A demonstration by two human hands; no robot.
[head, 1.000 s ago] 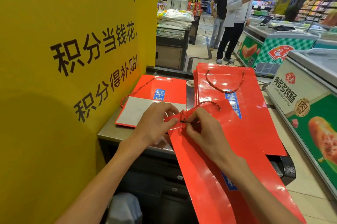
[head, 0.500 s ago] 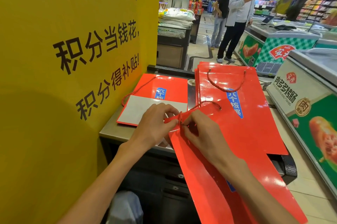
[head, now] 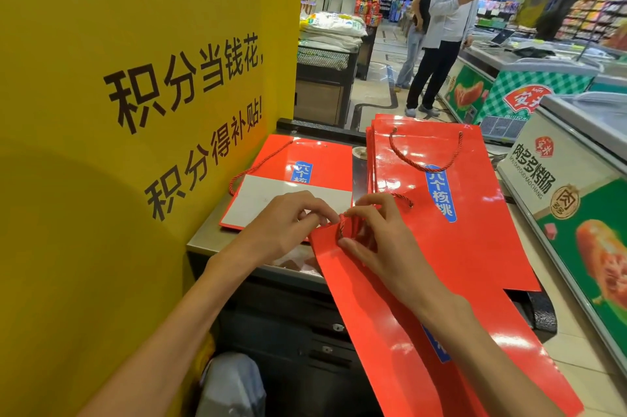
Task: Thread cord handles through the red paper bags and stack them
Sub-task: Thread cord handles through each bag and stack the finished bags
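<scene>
While both hands are working at the top edge of the near bag (head: 390,298), the threading step is in hand: the left hand (head: 288,230) is pinching the bag's corner, and the right hand (head: 380,240) is pinching the cord (head: 342,226) at what I take to be a hole there. The cord's other end is already sitting at the far hole. Next, I judge, the end is needing a pull through and a knot, then the bag is going flat onto the stack (head: 441,213) just beyond. Another bag (head: 305,162) is lying to the left on the steel counter (head: 210,236), beside a yellow sign (head: 135,111). Freezers (head: 576,179) are lining the aisle, where two people (head: 441,26) are standing.
</scene>
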